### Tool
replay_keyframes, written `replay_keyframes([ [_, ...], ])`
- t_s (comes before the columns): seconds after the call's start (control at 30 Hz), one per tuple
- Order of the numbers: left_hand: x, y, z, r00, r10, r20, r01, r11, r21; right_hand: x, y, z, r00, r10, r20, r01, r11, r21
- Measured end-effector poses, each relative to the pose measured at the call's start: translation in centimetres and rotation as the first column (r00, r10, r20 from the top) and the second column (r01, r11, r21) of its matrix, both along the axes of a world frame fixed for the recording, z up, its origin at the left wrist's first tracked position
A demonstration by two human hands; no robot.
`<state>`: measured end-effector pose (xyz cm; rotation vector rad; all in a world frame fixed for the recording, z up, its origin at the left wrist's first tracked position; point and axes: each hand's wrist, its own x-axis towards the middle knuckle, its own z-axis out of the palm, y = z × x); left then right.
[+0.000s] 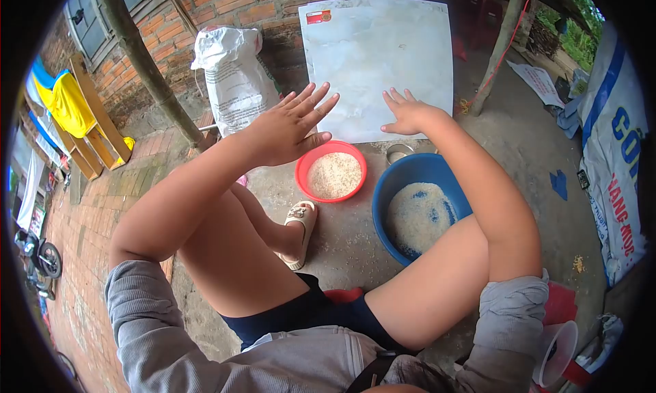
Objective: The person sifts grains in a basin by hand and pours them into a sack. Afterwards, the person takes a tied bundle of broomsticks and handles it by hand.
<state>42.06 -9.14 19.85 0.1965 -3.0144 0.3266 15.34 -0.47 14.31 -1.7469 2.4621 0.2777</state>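
Observation:
Both hands are raised with nothing in them. My left hand (294, 125) has its fingers spread, in front of the white sack and just above and left of the red basin (298, 176). Pale grains (335, 175) lie in that basin. My right hand (406, 113) shows spread fingers before the lower part of the white board (376, 58). Below it, the blue basin (380, 215) holds a layer of pale grains (418, 219), with blue bottom showing through. A small round metal container (398, 152) stands between the two basins, at their far side.
A white sack (236, 85) stands by the brick wall (239, 5). Wooden poles (140, 55) rise on both sides. At right is a large printed sack (611, 167); a clear plastic container (557, 352) sits lower right. A motorcycle (42, 256) is far left.

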Motion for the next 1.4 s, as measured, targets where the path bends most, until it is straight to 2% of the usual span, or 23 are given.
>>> replay_keyframes([
  [0.03, -0.1, 0.8, 0.8, 0.997, 0.050, 0.052, -0.052, 0.998, 0.046, 0.4, 0.1, 0.3, 1.000, -0.007, -0.001, 0.007, 1.000, 0.003],
  [0.1, -1.2, 2.5, 1.6, 0.999, 0.001, 0.047, -0.007, 0.991, 0.133, 1.1, 0.7, 0.4, 0.999, 0.052, -0.003, -0.051, 0.998, 0.029],
  [0.17, -3.4, 3.4, 2.1, 0.971, -0.220, -0.098, 0.206, 0.969, -0.139, 1.4, 1.4, 0.7, 0.999, 0.030, 0.038, -0.030, 0.999, 0.019],
  [0.2, -4.6, 3.8, 2.2, 0.956, -0.261, -0.136, 0.227, 0.947, -0.226, 1.2, 1.7, 1.0, 0.997, 0.025, 0.070, -0.025, 1.000, -0.001],
  [0.23, -6.0, 3.9, 1.9, 0.951, -0.276, -0.138, 0.242, 0.944, -0.225, 0.9, 2.2, 1.1, 0.998, 0.008, 0.067, -0.009, 1.000, 0.001],
  [0.3, -8.9, 3.2, 0.3, 0.918, -0.287, -0.275, 0.284, 0.958, -0.052, 0.5, 3.3, 0.9, 0.999, 0.025, 0.043, -0.025, 1.000, -0.006],
  [0.33, -10.3, 2.9, -0.5, 0.907, -0.283, -0.312, 0.282, 0.958, -0.051, 0.1, 3.9, 0.4, 0.999, 0.032, 0.024, -0.031, 0.999, -0.014],
  [0.43, -13.3, 2.1, -2.9, 0.912, -0.269, -0.309, 0.282, 0.959, -0.003, -0.9, 5.9, 0.4, 0.994, -0.101, 0.038, 0.099, 0.995, 0.031],
  [0.47, -14.0, 1.9, -3.6, 0.941, -0.243, -0.237, 0.267, 0.961, 0.073, -1.6, 6.5, 0.2, 0.991, -0.120, 0.066, 0.119, 0.993, 0.018],
  [0.57, -16.5, 2.8, -3.8, 0.912, -0.336, -0.234, 0.384, 0.901, 0.201, -2.8, 8.1, -0.6, 0.988, -0.153, 0.029, 0.152, 0.988, 0.036],
  [0.6, -17.5, 3.0, -4.1, 0.916, -0.331, -0.227, 0.382, 0.893, 0.237, -3.1, 8.5, -0.8, 0.982, -0.178, 0.066, 0.176, 0.984, 0.039],
  [0.63, -18.7, 3.1, -4.7, 0.903, -0.367, -0.223, 0.416, 0.878, 0.237, -3.7, 8.7, -0.9, 0.974, -0.217, 0.070, 0.215, 0.976, 0.039],
  [0.7, -20.4, 3.6, -5.8, 0.940, -0.306, -0.150, 0.337, 0.897, 0.286, -4.6, 8.9, -1.2, 0.951, -0.271, 0.149, 0.267, 0.962, 0.046],
  [0.77, -21.9, 3.9, -6.6, 0.928, -0.351, -0.124, 0.372, 0.872, 0.318, -5.8, 8.9, -1.4, 0.939, -0.310, 0.149, 0.304, 0.951, 0.061],
  [0.87, -24.3, 4.3, -7.4, 0.927, -0.359, -0.110, 0.374, 0.858, 0.352, -7.4, 8.8, -2.0, 0.935, -0.349, 0.059, 0.350, 0.937, -0.009],
  [0.93, -25.6, 4.1, -8.1, 0.914, -0.371, -0.165, 0.406, 0.837, 0.366, -7.5, 9.7, -1.3, 0.920, -0.380, 0.090, 0.383, 0.923, -0.017],
  [1.0, -26.6, 3.5, -8.7, 0.914, -0.372, -0.162, 0.406, 0.848, 0.342, -7.5, 10.4, -1.0, 0.892, -0.425, 0.150, 0.442, 0.890, -0.109],
  [1.1, -27.9, 2.8, -9.4, 0.915, -0.368, -0.167, 0.403, 0.863, 0.304, -8.6, 11.1, -3.1, 0.916, -0.392, 0.087, 0.400, 0.909, -0.119],
  [1.23, -29.5, 2.2, -10.0, 0.901, -0.405, -0.152, 0.433, 0.846, 0.310, -10.7, 10.4, -4.8, 0.932, -0.330, 0.152, 0.341, 0.938, -0.056],
  [1.3, -30.5, 2.0, -10.3, 0.908, -0.383, -0.170, 0.418, 0.845, 0.333, -12.1, 9.8, -5.4, 0.962, -0.252, 0.100, 0.265, 0.952, -0.150],
  [1.33, -31.1, 2.0, -10.6, 0.911, -0.360, -0.198, 0.409, 0.845, 0.345, -12.8, 9.4, -5.9, 0.961, -0.253, 0.116, 0.268, 0.953, -0.140],
  [1.4, -32.3, 2.3, -10.9, 0.908, -0.360, -0.213, 0.415, 0.837, 0.357, -14.0, 8.9, -7.2, 0.978, -0.209, 0.022, 0.206, 0.932, -0.297],
])
